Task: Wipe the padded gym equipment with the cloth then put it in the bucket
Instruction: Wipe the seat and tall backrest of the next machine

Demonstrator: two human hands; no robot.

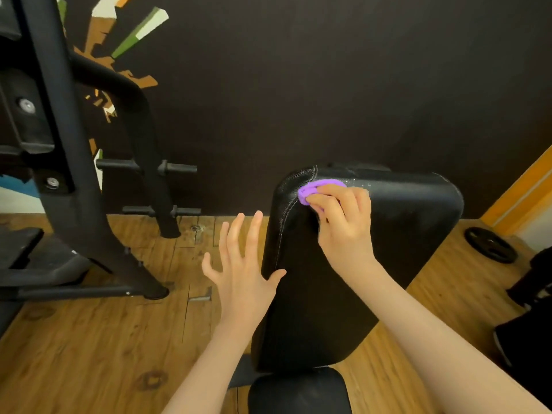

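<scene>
- Right hand [343, 222]: fingers curled round a bunched purple cloth [321, 189], pressing it onto the pad [388, 249] near the pad's top left corner, about 1 o'clock from frame centre.
- Cloth: mostly covered by the fingers; only a purple wad shows at 11 o'clock from the knuckles, touching the pad right next to the stitched seam.
- Wet-looking sheen on the pad's top edge, at 3 o'clock from the cloth.
- Left hand [242, 264]: released, fingers straight and spread, holding nothing. Thumb tip overlaps the pad's left edge; cannot tell if it really touches. It sits at 7 o'clock from the right hand.
- Pad: black, upholstered, tilted away from the camera, top end towards the dark wall [328, 85]. A second black cushion [298, 392] lies just beneath it at 6 o'clock.
- Bucket: not visible in this view.
- 9 o'clock: black machine frame [74, 174] standing on the wood floor [89, 339], with two horizontal pegs [179, 168] sticking out of its upright.
- 3 o'clock: black weight plate [490, 245] lying flat on the floor near an orange strip [519, 189] along the wall.
- 10–11 o'clock: painted orange, green and white pattern [134, 34] on the wall behind the frame.
</scene>
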